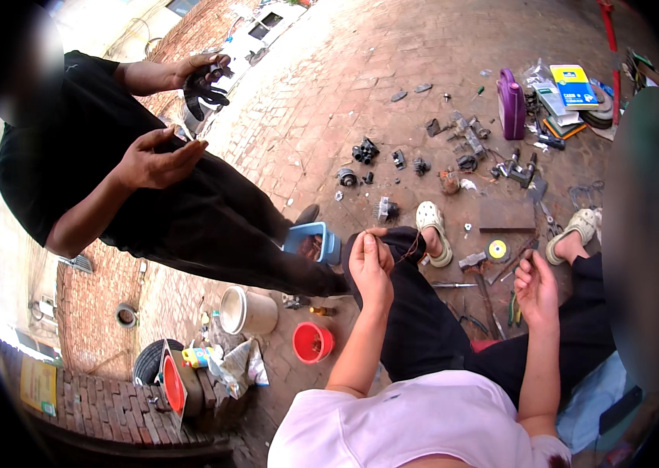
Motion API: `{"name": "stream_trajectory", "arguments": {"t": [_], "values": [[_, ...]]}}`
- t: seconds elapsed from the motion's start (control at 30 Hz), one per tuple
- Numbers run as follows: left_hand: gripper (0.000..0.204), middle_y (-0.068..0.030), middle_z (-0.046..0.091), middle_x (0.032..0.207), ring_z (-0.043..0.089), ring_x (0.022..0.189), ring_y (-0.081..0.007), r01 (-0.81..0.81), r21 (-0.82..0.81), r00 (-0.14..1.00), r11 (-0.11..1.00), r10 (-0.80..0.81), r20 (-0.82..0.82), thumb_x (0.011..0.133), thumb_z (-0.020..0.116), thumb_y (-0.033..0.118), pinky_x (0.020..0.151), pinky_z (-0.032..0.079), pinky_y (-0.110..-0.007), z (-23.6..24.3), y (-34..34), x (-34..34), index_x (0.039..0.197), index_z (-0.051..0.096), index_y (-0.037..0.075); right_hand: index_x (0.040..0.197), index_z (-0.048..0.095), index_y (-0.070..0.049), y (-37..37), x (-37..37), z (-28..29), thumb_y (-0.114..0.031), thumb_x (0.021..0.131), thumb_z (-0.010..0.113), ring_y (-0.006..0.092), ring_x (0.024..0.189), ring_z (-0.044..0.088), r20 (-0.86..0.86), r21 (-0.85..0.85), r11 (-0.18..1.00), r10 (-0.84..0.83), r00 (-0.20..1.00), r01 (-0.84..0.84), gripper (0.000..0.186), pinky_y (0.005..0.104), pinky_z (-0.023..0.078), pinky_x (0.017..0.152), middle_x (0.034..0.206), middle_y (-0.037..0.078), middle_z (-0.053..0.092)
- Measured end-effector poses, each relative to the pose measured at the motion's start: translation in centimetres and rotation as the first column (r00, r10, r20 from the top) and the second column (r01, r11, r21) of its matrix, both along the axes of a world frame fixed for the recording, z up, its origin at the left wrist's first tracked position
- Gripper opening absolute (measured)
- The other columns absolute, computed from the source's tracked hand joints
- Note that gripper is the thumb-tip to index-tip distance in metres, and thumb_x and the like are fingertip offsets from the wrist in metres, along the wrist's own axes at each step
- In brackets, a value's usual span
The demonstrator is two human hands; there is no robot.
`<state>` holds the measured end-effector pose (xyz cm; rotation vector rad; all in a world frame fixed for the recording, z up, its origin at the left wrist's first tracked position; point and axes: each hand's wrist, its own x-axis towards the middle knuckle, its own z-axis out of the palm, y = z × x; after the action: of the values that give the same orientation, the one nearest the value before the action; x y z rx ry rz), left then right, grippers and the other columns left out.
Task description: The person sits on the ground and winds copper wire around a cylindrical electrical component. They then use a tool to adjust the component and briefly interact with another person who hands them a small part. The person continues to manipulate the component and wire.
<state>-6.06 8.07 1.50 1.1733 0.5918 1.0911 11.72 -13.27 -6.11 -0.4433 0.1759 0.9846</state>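
Observation:
My left hand (372, 267) is raised above my left knee, its thumb and fingers pinched together. A thin copper-coloured wire (410, 251) seems to run from those fingertips toward the knee; its ends cannot be made out. Over my right leg, my right hand (537, 290) has its fingers curled in and its thumb close to them. What it holds, if anything, is too small to tell. Below and between the hands, a hammer (473, 260), a yellow-centred disc (498, 249) and green-handled pliers (514, 310) lie on the brick ground.
A co-worker in black (111, 156) stands at left with a dark glove (205, 92). Near their feet are a blue bin (330, 248), white bucket (256, 312) and red bucket (314, 359). Several metal parts (466, 140), a steel block (507, 216) and a purple jug (511, 109) lie ahead.

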Motion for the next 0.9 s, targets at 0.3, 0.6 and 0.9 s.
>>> {"name": "stream_trajectory", "arguments": {"t": [0.3, 0.6, 0.9], "values": [[0.025, 0.0028, 0.040, 0.057, 0.035, 0.050, -0.0048, 0.409, 0.000, 0.824, 0.913, -0.369, -0.430, 0.100, 0.043, 0.018, 0.047, 0.029, -0.021, -4.2, -6.3, -1.7, 0.100, 0.060, 0.000, 0.122, 0.051, 0.004, 14.3, -4.4, 7.8, -0.023, 0.099, 0.044, 0.0200, 0.105, 0.061, 0.642, -0.130, 0.903, 0.391, 0.660, -0.408, 0.037, 0.0313, 0.047, 0.092, 0.113, 0.016, 0.061], [0.025, -0.0121, 0.062, 0.110, 0.058, 0.104, -0.0220, 0.548, 0.261, 0.716, 0.794, -0.286, -0.637, 0.088, 0.057, 0.005, 0.092, 0.044, -0.034, 2.6, 2.6, -5.3, 0.111, 0.061, -0.002, 0.100, 0.058, 0.001, 12.5, -6.1, 10.7, -0.026, 0.101, 0.040, 0.0026, 0.051, 0.032, 0.712, -0.017, 0.810, 0.421, 0.562, -0.586, 0.033, 0.0185, 0.027, 0.046, 0.061, -0.004, 0.041], [0.057, -0.0158, 0.054, 0.125, 0.052, 0.115, -0.0256, 0.403, -0.107, 0.799, 0.909, -0.292, 0.525, 0.095, 0.049, 0.039, 0.099, 0.041, -0.035, 8.9, 6.9, 0.7, 0.130, 0.043, -0.005, 0.092, 0.054, -0.002, 4.7, -3.7, 5.5, -0.021, 0.099, 0.046, 0.0014, 0.053, 0.031, 0.594, -0.126, 0.913, 0.382, 0.708, -0.387, 0.022, 0.0179, 0.023, 0.046, 0.063, -0.005, 0.040]]}}
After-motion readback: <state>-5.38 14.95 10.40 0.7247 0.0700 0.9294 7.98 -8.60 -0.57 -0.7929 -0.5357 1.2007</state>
